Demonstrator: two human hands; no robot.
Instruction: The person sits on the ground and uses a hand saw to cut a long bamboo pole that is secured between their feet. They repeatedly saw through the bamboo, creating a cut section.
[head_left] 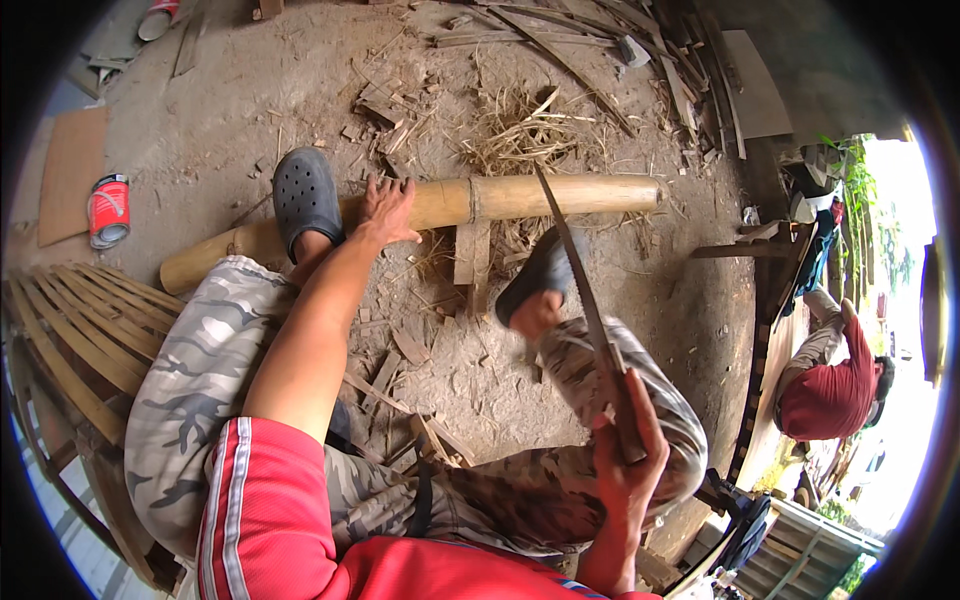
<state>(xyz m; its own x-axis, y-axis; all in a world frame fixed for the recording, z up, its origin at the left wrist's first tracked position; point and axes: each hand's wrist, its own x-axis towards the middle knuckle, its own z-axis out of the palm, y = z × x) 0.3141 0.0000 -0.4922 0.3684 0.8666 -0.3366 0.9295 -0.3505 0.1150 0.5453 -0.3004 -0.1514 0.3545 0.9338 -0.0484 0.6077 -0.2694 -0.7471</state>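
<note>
So we had our left hand down on the bamboo pole, fingers spread over its top, thumb off toward the near edge. The pole lay across the floor in front of us, tilted a bit in view, with a wood block by its near edge, just below the ringed joint. Our left clog was up at the pole, right beside that hand.

Our right hand had its fingers wrapped around the handle of a long-bladed hand tool. The blade crossed in front of the pole right of the joint, tip near its far edge; we honestly couldn't tell if it touched.

Room-wise: our right clog, kinda blurry, was close beside the blade, so that side was tight. A tuft of dry fibers sat just past the far edge. Right of the pole's end, a strip of floor gave us some space. On the left, bent slats crowded our leg.
</note>
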